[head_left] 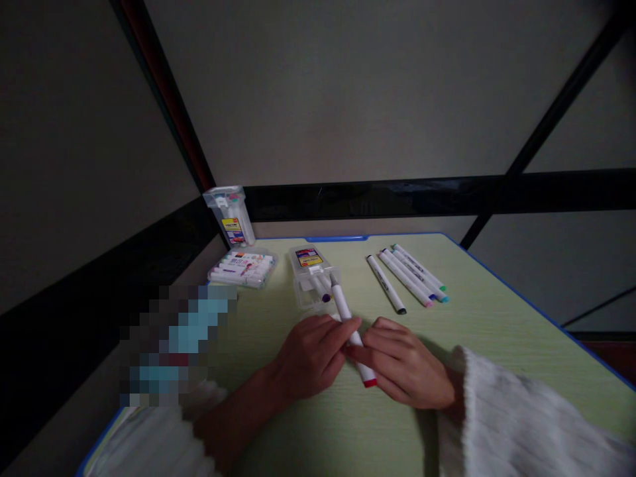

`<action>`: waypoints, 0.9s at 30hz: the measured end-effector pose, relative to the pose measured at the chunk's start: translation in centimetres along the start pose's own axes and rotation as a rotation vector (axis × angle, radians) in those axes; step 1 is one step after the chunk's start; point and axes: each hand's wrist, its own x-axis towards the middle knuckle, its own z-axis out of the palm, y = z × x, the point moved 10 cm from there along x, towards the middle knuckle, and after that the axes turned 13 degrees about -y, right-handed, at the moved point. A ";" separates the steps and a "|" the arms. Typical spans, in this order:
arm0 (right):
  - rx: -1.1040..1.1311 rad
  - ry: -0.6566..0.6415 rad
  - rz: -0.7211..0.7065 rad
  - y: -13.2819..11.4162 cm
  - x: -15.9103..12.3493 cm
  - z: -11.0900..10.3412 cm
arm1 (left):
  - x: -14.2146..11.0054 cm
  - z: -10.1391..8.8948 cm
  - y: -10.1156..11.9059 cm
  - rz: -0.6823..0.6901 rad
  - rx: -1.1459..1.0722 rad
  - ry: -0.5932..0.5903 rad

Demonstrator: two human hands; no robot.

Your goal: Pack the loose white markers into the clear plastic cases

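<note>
A white marker pen (342, 303) with a red end is held slantwise between both hands over the table. My left hand (315, 350) pinches its barrel from the left, thumb and fingers closed. From the right, my right hand (405, 364) has its fingers closed around the lower part, near the red end. The marker's far end shows a grey tip. Just beyond it lies a clear plastic marker case (298, 265) with a yellow-and-red label and a few markers inside, one with a purple end. To its right rests a black-ended marker (386, 283), apart from the others.
Several markers with pink, blue, cyan and green ends (415, 273) lie together at the right. A flat pack of markers (243, 267) and an upright clear marker case (231, 218) stand at the back left. The pale green table (497, 318) has a blue edge; walls rise behind.
</note>
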 end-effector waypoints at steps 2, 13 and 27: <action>0.000 0.000 0.006 0.1 0.0 0.0 | 0.0 0.1 0.0 0.002 0.011 -0.008; -0.023 -0.010 0.046 0.6 0.0 0.2 | 0.1 0.8 -0.1 -0.010 0.014 -0.062; -0.034 0.050 0.062 0.6 -0.2 -0.4 | 0.3 0.2 -0.5 -0.069 -0.010 -0.028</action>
